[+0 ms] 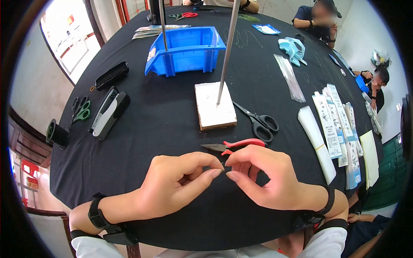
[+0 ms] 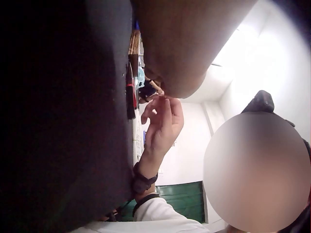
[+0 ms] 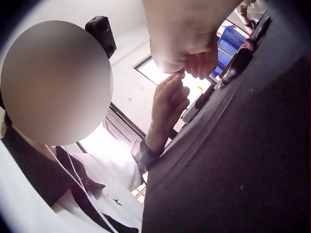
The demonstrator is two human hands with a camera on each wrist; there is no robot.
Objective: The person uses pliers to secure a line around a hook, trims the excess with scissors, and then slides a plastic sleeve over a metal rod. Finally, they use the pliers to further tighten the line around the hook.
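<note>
My left hand (image 1: pixel 174 182) and right hand (image 1: pixel 266 176) face each other over the black cloth, fingertips almost meeting. On each, the thumb and index finger come together in a pinch, the other fingers curled. A tiny dark thin piece shows at the left fingertips; I cannot tell what it is. Just beyond the hands lie red-handled pliers (image 1: pixel 245 142). Behind these are black scissors (image 1: pixel 261 124) and a white block (image 1: pixel 211 114) with an upright metal rod (image 1: pixel 226 56). In the right wrist view, the left hand (image 3: pixel 167 104) meets the right hand's fingertips.
A blue bin (image 1: pixel 189 60) stands at the back. On the left are a stapler (image 1: pixel 109 112), green-handled scissors (image 1: pixel 81 109) and a dark spool (image 1: pixel 57 133). Printed packets (image 1: pixel 329 124) and clear sleeves (image 1: pixel 317 144) lie at right. Other people sit around the table.
</note>
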